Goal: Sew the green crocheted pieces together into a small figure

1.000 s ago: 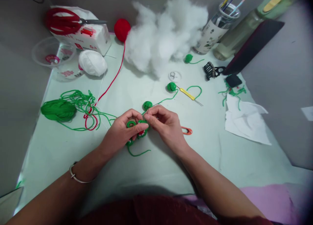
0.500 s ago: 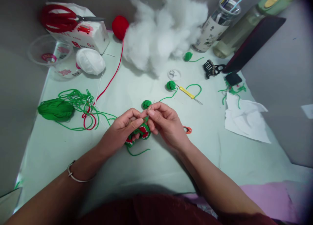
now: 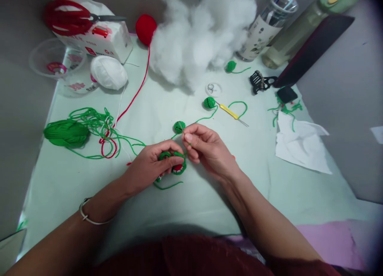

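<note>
My left hand [image 3: 148,160] is closed around a green crocheted piece [image 3: 178,169] with red patches edged in white; the palm and fingers hide part of it. Just to the right, my right hand [image 3: 206,148] pinches a thin needle [image 3: 183,130] between thumb and forefinger, its length mostly covered. Green yarn runs between the piece and the right fingers. A small green crocheted ball [image 3: 179,127] lies just beyond the fingertips, and a second green ball [image 3: 209,103] sits farther off beside a yellow-handled crochet hook [image 3: 229,111]. Below the left hand a green yarn tail [image 3: 169,186] curls on the table.
Green yarn [image 3: 66,133], a white yarn ball [image 3: 109,72] and a red yarn ball [image 3: 146,30] lie left and back. White stuffing [image 3: 197,44] is heaped behind. Red-handled scissors [image 3: 70,17] rest on a tissue pack [image 3: 115,40]. At right are a hair clip [image 3: 261,82] and white paper [image 3: 299,146].
My hands have drawn apart slightly. The left hand has lowered with the crocheted piece, more of which shows, while the right keeps its pinch. The view has shifted a little.
</note>
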The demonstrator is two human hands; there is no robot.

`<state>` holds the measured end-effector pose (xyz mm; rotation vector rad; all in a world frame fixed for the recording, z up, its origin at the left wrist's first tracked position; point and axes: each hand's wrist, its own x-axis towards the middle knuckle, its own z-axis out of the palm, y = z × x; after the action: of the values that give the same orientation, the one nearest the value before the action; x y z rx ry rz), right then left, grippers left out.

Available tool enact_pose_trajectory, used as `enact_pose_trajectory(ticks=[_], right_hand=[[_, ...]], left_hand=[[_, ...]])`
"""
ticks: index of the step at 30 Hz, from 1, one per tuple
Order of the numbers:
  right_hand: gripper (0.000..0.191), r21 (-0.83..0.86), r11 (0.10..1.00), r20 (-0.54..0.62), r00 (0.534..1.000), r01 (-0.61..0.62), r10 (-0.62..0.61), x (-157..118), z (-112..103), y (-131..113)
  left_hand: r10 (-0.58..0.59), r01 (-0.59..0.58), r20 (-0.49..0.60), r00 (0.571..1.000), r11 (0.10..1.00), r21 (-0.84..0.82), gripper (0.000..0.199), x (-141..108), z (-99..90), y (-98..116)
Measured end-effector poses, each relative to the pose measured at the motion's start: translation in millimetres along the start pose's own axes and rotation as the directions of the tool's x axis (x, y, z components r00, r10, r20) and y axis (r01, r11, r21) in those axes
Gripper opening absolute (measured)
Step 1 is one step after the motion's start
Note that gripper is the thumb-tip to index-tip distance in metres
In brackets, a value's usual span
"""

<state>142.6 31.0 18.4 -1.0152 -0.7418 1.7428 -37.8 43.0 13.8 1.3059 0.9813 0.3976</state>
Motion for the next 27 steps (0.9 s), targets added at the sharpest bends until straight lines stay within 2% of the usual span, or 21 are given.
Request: enact_pose_trajectory(ticks=[6,9,11,13,15,17,22,27], right_hand=[[0.021,-0.052,0.998,-0.067,0.997,0.02,-0.024,-0.5,-9.1,-9.6],[0.016,-0.247,0.963,-0.089,0.987,0.105,-0.131,-3.2,-9.8,-12.3],[0.013,-0.459,0.865,-0.078,0.961,0.202,-0.266,-6.4,-8.7,-14.2],[0.009,-0.662,0.684,-0.002,0.912,0.305,-0.409,-9.8,-7.1,-15.4],[0.009,-0.785,0.493,0.111,0.867,0.376,-0.485,-12.9,-5.6,-15.5],[0.012,-0.84,0.354,0.204,0.844,0.41,-0.495,-15.3,-4.4,-14.6],[0.022,-0.896,0.107,0.342,0.822,0.432,-0.454,-19.7,-3.5,-10.7],[0.024,-0.915,0.007,0.368,0.843,0.403,-0.393,-23.8,-2.3,-12.0]], left_hand=[[-0.056,0.053,-0.02,0.998,0.991,-0.125,0.022,1.6,3.2,-2.4],[-0.086,0.076,-0.039,0.996,0.974,-0.213,0.024,2.0,0.8,-3.4],[-0.088,0.065,-0.078,0.993,0.964,-0.259,0.025,2.1,-1.0,-4.1],[-0.064,0.02,-0.144,0.987,0.957,-0.289,0.023,2.4,-2.4,-5.1],[-0.031,-0.036,-0.21,0.977,0.951,-0.308,0.021,3.0,-3.3,-6.5],[-0.014,-0.069,-0.249,0.968,0.945,-0.319,0.021,3.7,-3.9,-7.7],[-0.01,-0.085,-0.287,0.958,0.944,-0.317,0.02,4.9,-4.0,-8.1],[0.028,-0.121,-0.296,0.955,0.946,-0.3,0.015,5.8,-2.9,-9.7]])
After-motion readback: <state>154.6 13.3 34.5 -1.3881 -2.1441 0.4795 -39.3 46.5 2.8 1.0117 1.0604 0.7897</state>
